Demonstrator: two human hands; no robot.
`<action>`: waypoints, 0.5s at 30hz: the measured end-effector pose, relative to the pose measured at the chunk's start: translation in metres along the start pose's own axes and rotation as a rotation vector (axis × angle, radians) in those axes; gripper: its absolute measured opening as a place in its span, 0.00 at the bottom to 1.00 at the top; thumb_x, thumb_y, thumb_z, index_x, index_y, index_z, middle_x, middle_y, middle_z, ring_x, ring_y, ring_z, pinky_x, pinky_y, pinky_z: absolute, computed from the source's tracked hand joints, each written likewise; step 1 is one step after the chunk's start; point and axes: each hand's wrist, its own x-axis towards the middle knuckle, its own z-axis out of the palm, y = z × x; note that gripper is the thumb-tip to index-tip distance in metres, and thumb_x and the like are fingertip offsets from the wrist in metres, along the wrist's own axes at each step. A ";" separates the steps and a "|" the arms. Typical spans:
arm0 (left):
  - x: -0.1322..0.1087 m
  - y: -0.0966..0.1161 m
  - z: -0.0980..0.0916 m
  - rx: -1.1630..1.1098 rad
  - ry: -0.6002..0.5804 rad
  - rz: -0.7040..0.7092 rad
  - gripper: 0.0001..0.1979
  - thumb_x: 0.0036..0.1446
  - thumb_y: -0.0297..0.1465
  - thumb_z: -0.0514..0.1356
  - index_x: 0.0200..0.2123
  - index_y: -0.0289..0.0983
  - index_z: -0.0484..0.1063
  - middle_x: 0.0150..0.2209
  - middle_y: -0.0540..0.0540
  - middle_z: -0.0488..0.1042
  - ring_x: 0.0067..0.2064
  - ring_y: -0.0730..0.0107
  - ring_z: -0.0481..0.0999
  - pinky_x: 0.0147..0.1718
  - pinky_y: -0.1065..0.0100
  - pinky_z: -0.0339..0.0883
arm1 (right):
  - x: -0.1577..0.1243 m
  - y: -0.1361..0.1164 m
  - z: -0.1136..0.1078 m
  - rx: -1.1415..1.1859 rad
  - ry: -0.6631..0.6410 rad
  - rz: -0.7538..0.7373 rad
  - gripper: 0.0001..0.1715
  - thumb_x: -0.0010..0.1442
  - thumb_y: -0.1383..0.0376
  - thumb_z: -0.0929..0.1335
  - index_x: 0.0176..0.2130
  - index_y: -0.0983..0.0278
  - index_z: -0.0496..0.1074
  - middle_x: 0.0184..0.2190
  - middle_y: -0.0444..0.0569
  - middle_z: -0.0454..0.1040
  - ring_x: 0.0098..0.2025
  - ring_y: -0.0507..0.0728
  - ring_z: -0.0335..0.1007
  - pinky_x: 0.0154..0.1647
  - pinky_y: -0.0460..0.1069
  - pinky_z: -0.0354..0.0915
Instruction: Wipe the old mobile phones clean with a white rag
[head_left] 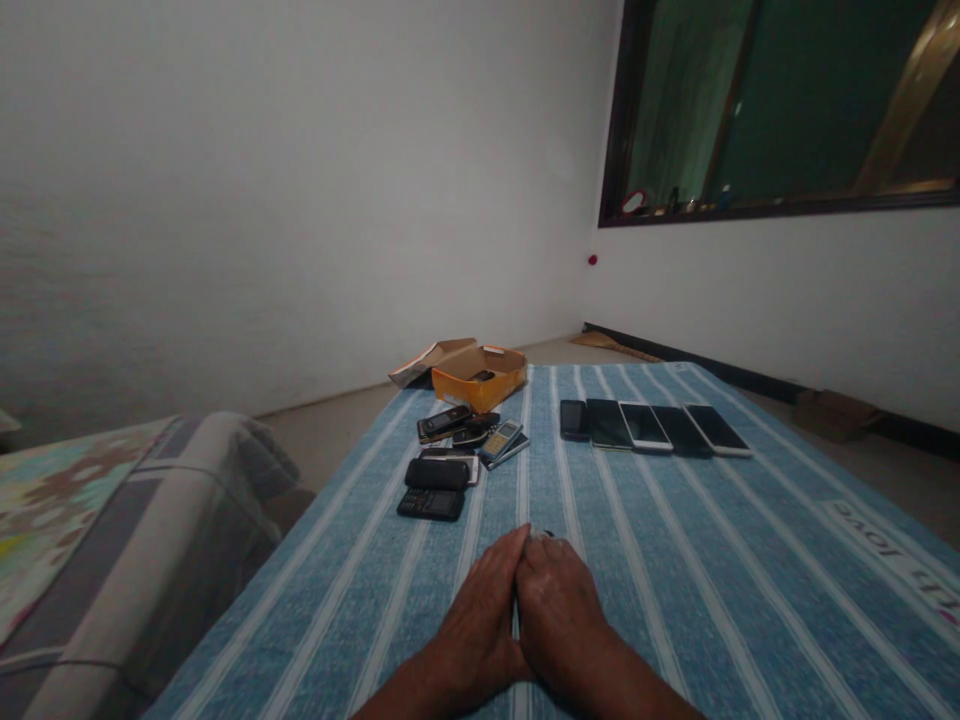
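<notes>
My left hand [484,600] and my right hand [562,595] are pressed together over the near part of the striped cloth, fingers closed. Between them shows only a thin gap with the cloth behind, and no held object. A small pale glint sits at the fingertips, too small to name. Nearest is a black keypad phone [430,503] lying flat ahead to the left. A black rounded case or phone [436,473] rests just behind it, partly over a white phone [472,466]. Farther back, several older phones lie in a loose pile, among them a yellowish keypad phone [501,440].
An open orange box [480,388] with a dark item inside stands at the far edge, its lid [427,362] beside it. Several smartphones lie in a row at right, such as a white-edged one [646,428]. A bed [172,520] is at left, a cardboard box [834,413] on the floor.
</notes>
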 end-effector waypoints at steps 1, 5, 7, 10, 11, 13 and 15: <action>0.000 0.000 0.000 0.001 0.008 0.004 0.59 0.46 0.40 0.71 0.68 0.47 0.31 0.67 0.35 0.54 0.65 0.39 0.58 0.62 0.42 0.56 | 0.000 0.001 0.001 0.017 0.010 -0.008 0.26 0.56 0.73 0.65 0.54 0.75 0.71 0.48 0.63 0.75 0.50 0.64 0.70 0.54 0.56 0.62; 0.002 0.001 0.000 -0.001 0.013 0.019 0.57 0.47 0.39 0.70 0.68 0.48 0.32 0.67 0.36 0.55 0.65 0.40 0.59 0.62 0.41 0.57 | -0.002 0.006 0.004 0.078 0.037 -0.052 0.25 0.58 0.71 0.64 0.55 0.74 0.71 0.50 0.62 0.74 0.52 0.64 0.68 0.58 0.56 0.59; 0.003 0.003 0.000 -0.010 0.010 0.013 0.56 0.47 0.36 0.70 0.68 0.47 0.33 0.66 0.36 0.55 0.65 0.41 0.59 0.61 0.41 0.57 | -0.001 0.009 0.004 0.091 0.018 -0.071 0.24 0.58 0.71 0.64 0.54 0.73 0.71 0.49 0.62 0.74 0.52 0.64 0.68 0.58 0.56 0.58; 0.005 0.006 -0.002 -0.041 0.005 -0.026 0.58 0.42 0.33 0.71 0.68 0.45 0.36 0.66 0.36 0.56 0.65 0.40 0.58 0.62 0.42 0.56 | 0.002 0.013 0.001 0.137 -0.024 -0.092 0.22 0.59 0.70 0.64 0.52 0.71 0.72 0.48 0.60 0.75 0.51 0.63 0.69 0.56 0.54 0.59; 0.005 0.007 -0.003 -0.055 -0.002 -0.042 0.59 0.40 0.33 0.72 0.68 0.45 0.37 0.66 0.36 0.56 0.65 0.40 0.58 0.62 0.42 0.55 | 0.003 0.014 -0.001 0.163 -0.036 -0.096 0.21 0.60 0.69 0.64 0.51 0.70 0.73 0.47 0.59 0.75 0.50 0.62 0.69 0.55 0.53 0.60; 0.007 0.009 -0.005 -0.084 -0.024 -0.074 0.61 0.38 0.34 0.73 0.68 0.43 0.38 0.66 0.35 0.56 0.65 0.39 0.57 0.63 0.42 0.54 | 0.006 0.018 -0.003 0.211 -0.051 -0.092 0.18 0.61 0.69 0.64 0.50 0.68 0.74 0.46 0.57 0.76 0.49 0.61 0.70 0.53 0.52 0.60; 0.008 0.010 -0.006 -0.100 -0.046 -0.105 0.63 0.35 0.33 0.74 0.69 0.42 0.39 0.66 0.34 0.55 0.66 0.38 0.56 0.63 0.41 0.53 | 0.009 0.021 -0.004 0.241 -0.048 -0.078 0.17 0.62 0.71 0.63 0.48 0.67 0.75 0.45 0.54 0.76 0.48 0.60 0.70 0.52 0.51 0.60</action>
